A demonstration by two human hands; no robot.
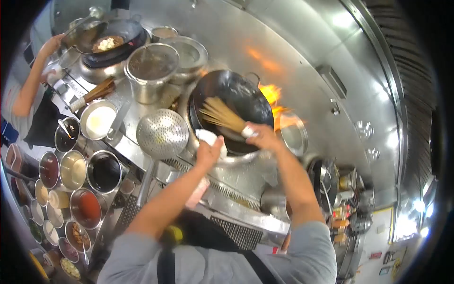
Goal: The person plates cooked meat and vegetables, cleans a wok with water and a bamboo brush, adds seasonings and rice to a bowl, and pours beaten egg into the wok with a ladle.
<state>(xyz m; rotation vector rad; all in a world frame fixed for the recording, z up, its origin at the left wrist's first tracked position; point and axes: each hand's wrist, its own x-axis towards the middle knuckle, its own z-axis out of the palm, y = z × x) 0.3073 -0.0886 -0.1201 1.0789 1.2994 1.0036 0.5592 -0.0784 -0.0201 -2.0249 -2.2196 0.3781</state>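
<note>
A black wok [236, 90] sits tilted on the burner, with orange flames rising behind its right side. My right hand [263, 137] is closed round the white-wrapped handle of a bamboo brush [222, 115], whose bristles spread over the inside of the wok. At the wok's near left edge my left hand [209, 152] grips a white cloth [208, 137]. Left of the wok lies a perforated metal strainer [162, 134], its handle pointing toward me.
Metal pots [152, 64] stand behind the strainer. Sauce containers [87, 208] line the left side. At the upper left, a co-worker's arm [35, 75] reaches toward another wok [124, 35] holding food. A second bamboo brush [97, 91] lies nearby.
</note>
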